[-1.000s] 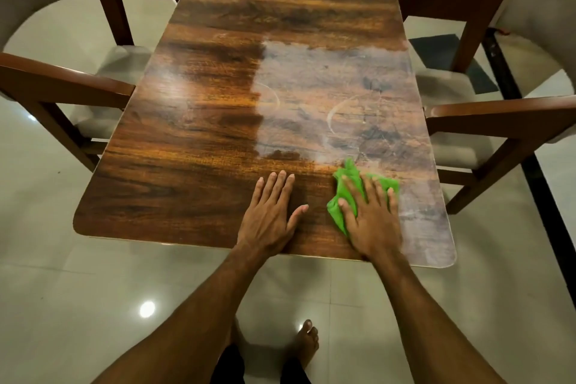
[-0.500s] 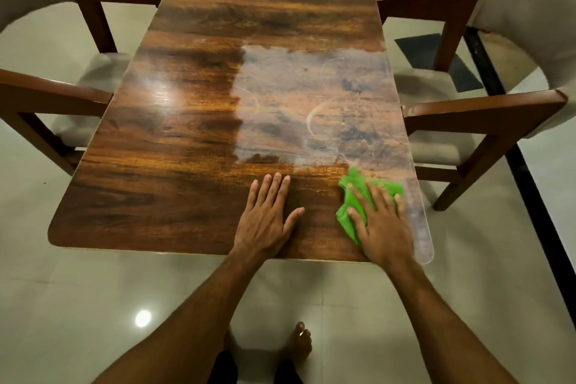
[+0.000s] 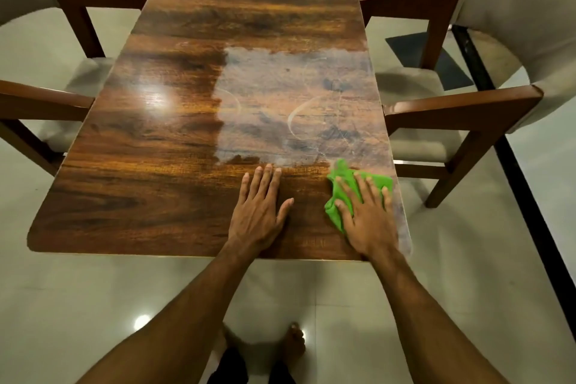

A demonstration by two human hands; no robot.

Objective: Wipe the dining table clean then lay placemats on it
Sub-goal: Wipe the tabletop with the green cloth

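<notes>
Green cloth (image 3: 342, 169) under a flat palm: a person stands at the near end of a wooden table (image 3: 140, 190) in the middle of the wiping step. The right hand (image 3: 369, 221) lies spread on the cloth with straight fingers, pressing it to the tabletop rather than gripping it. The cloth shows past the fingertips and beside the thumb, close to the table edge on that hand's outer side. The left hand (image 3: 258, 212) rests palm down on bare wood just beside the right, fingers straight and together, thumb out. It holds nothing and looks to be bracing the body.

Just beyond the fingertips of both hands a pale, hazy film (image 3: 280, 97) with curved streaks covers part of the top, more ahead of the right hand than the left. A faint smear also runs along the edge outside the right hand. Wood to the left of the left hand looks glossy under a lamp glare.

Wiping appears well short of done. The next move likely calls for pushing the cloth forward from the right hand into the film, with firm, overlapping strokes out to the far end. No placemats are in view, so laying them waits. Armchairs (image 3: 467, 103) stand on either side of the hands.
</notes>
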